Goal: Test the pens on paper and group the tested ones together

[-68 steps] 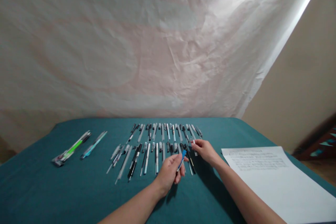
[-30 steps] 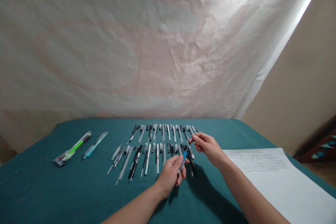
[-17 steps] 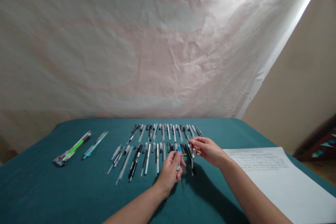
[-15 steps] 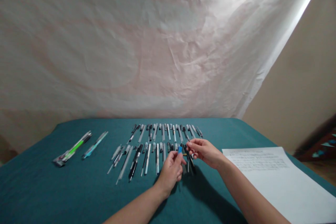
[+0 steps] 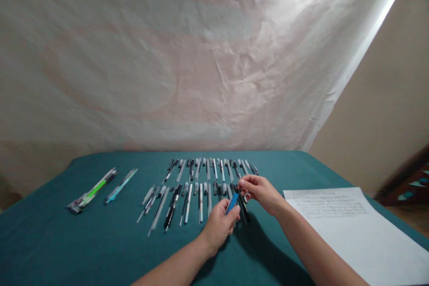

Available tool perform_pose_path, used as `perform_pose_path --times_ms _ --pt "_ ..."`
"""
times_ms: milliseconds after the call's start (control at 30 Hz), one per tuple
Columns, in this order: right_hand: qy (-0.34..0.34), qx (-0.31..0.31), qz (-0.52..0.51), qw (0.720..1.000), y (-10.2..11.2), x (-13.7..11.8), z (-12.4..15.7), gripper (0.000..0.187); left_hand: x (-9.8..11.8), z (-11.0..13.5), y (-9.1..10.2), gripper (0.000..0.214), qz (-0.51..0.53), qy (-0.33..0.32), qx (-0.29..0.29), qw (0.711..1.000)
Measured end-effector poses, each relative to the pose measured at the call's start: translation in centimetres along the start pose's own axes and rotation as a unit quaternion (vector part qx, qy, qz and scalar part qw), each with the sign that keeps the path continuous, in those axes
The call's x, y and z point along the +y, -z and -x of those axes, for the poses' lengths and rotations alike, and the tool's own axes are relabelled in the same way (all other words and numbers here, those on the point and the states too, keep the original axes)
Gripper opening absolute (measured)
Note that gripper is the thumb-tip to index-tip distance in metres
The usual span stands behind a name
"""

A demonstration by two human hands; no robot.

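Observation:
Closed around a slim blue pen (image 5: 232,203) is my left hand (image 5: 219,223), low over the near row of pens. Much of the pen is hidden by my fingers. To the right and slightly farther away, my right hand (image 5: 259,191) has thumb and fingertips pinched together just beyond the pen's upper end; what they hold is too small and dark to name. Beneath both hands lie parts of the near row, including a black pen (image 5: 246,215). More pens of that row, such as a black pen with a silver band (image 5: 172,211), stretch leftward.
A farther row of pens and caps, including a clear pen (image 5: 181,171), lies behind. At left are a bundle with a bright green pen (image 5: 95,191) and some light-blue pens (image 5: 121,186). Written paper (image 5: 365,241) covers the right side of the green cloth (image 5: 67,246).
My left hand has tilted the blue pen, so more of its blue length shows, leaning up to the right. My right hand has barely moved.

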State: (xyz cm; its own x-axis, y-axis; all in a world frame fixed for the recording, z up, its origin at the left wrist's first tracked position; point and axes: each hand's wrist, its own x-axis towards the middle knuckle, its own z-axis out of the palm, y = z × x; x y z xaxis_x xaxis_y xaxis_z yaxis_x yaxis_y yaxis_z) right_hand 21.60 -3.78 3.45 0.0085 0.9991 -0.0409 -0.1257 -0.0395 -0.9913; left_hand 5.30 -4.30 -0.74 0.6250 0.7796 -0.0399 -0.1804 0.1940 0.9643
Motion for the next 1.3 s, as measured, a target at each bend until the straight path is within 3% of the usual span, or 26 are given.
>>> perform_pose_path --times_ms 133,300,400,600,733,933,1100,1300 --pt "0.0 0.027 0.002 1.0 0.9 -0.4 0.0 0.034 -0.3 0.0 0.1 0.027 -0.006 -0.007 0.002 1.0" --pt "-0.059 -0.069 0.073 0.993 0.6 -0.4 0.5 0.033 -0.4 -0.4 0.4 0.028 0.025 0.0 0.031 0.999" --pt "-0.053 -0.092 0.077 0.991 -0.1 0.0 0.5 0.032 -0.3 -0.4 0.5 0.03 0.035 0.005 0.029 0.999" --pt "-0.025 -0.074 0.055 0.995 -0.6 0.2 0.4 0.028 -0.1 -0.3 0.1 0.03 0.053 0.001 0.011 0.999" --pt "0.001 -0.038 0.065 0.997 0.5 -0.1 0.1 0.025 -0.3 -0.5 0.0 0.031 0.075 -0.009 0.039 0.996" --pt "-0.06 0.058 0.265 0.961 3.5 2.7 -1.6 0.019 -0.4 -0.6 0.2 0.033 0.074 -0.016 0.061 0.995" --pt "-0.082 0.075 0.32 0.941 4.5 5.0 -2.4 0.015 -0.4 -0.6 0.2 0.032 0.076 -0.013 0.058 0.995" --pt "-0.087 0.087 0.361 0.924 4.6 5.7 -2.6 0.023 -0.4 -0.6 0.2 0.032 0.078 -0.011 0.053 0.996"
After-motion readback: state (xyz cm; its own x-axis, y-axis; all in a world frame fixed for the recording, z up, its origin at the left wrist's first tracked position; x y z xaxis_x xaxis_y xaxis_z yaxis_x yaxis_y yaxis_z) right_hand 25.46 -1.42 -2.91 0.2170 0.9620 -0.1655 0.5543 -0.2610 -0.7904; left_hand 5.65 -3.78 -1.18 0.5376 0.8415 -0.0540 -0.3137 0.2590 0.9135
